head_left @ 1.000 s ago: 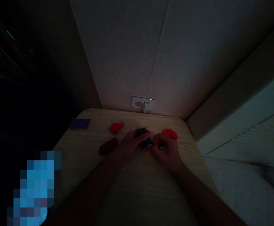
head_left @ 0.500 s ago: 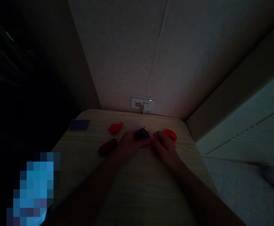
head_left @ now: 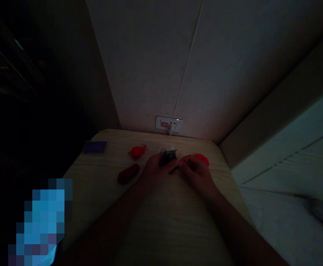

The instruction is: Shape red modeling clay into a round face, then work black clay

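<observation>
The scene is very dim. My left hand [head_left: 154,170] is closed around a small dark object [head_left: 168,156] with a pale top edge, held just above the light wooden table [head_left: 161,221]. My right hand [head_left: 195,173] meets it from the right, fingers pinched at the object's lower side; what they grip is too dark to name. A round red piece [head_left: 201,159] lies just behind my right hand.
A red lump [head_left: 137,151] and a dark red oblong piece [head_left: 128,173] lie left of my hands, a purple block [head_left: 95,146] near the table's far left corner. A wall socket plate [head_left: 169,123] sits behind the table. A white surface [head_left: 289,207] lies at right.
Both hands stayed together at the table's far middle. The dark object turned in my left hand, and its pale edge now faces up. The view shifted slightly.
</observation>
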A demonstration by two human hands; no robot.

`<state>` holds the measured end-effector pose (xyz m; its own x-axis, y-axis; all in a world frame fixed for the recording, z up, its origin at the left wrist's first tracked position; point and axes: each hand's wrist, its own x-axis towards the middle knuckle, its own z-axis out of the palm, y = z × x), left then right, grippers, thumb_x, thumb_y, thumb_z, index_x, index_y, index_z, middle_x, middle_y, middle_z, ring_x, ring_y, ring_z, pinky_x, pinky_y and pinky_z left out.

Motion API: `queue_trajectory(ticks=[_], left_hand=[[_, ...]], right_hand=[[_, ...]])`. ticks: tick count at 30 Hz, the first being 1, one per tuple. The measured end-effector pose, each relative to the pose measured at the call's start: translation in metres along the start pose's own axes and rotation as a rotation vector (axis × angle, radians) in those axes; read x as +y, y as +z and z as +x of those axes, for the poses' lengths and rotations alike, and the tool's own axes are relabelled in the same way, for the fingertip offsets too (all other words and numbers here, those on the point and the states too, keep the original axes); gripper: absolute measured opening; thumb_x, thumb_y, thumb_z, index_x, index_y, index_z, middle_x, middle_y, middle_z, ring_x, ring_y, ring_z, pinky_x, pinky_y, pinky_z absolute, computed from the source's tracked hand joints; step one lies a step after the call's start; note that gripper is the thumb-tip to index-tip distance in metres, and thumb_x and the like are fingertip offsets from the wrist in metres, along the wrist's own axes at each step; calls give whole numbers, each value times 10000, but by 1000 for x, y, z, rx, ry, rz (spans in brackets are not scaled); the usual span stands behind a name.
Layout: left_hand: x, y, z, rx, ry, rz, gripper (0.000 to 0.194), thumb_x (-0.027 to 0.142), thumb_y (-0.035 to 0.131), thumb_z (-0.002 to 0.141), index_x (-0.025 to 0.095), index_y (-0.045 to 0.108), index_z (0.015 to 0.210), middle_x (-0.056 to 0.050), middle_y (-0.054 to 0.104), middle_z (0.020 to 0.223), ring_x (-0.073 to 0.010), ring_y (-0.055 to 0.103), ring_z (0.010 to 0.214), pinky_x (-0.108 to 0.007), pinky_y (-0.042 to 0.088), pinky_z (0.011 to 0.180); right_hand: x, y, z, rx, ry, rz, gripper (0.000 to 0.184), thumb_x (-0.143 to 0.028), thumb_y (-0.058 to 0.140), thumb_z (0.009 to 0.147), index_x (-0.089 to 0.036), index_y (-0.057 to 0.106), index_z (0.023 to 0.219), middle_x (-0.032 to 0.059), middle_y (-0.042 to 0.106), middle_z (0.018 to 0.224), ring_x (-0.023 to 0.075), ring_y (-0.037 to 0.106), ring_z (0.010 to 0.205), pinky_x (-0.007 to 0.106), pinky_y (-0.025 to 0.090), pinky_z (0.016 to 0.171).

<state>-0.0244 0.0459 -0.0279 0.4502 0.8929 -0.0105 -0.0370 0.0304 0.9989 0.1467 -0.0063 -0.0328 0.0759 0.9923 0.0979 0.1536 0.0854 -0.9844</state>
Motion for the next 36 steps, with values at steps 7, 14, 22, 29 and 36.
queue_trajectory(ticks=[7,14,22,29,36], left_hand=[[-1,3,-9,57,197,332,108,293,647,867,203,585,868,37,608,741,-138,566,685,-248,430,636],[-4,2,-9,-41,252,334,127,276,658,830,198,579,891,41,590,728,-141,532,677,-253,399,629],[-2,4,-12,-29,254,403,126,279,682,812,196,589,837,59,555,694,-125,495,654,-240,370,607],[1,2,-12,28,321,543,138,231,691,755,204,556,770,41,558,730,-143,518,683,-261,368,638],[0,0,-11,107,329,605,107,159,641,741,207,546,747,16,565,755,-161,540,711,-275,365,649]], right_hand=[[-22,-1,-13,190,-383,-295,409,-242,699,907,-260,615,1307,56,613,1087,133,562,696,293,509,622],[-28,2,-22,83,-610,-490,380,-146,715,887,-276,688,1243,98,550,1243,139,554,739,321,539,632],[-30,3,-21,81,-598,-495,167,-149,722,875,-218,701,1026,97,578,1214,120,558,680,326,540,639],[-31,1,-22,-8,-586,-574,292,-174,700,861,-236,699,1147,126,540,1336,184,605,823,386,567,745],[-27,3,-23,-67,-591,-653,433,-190,681,880,-260,647,1306,140,516,1397,216,610,875,417,578,763]])
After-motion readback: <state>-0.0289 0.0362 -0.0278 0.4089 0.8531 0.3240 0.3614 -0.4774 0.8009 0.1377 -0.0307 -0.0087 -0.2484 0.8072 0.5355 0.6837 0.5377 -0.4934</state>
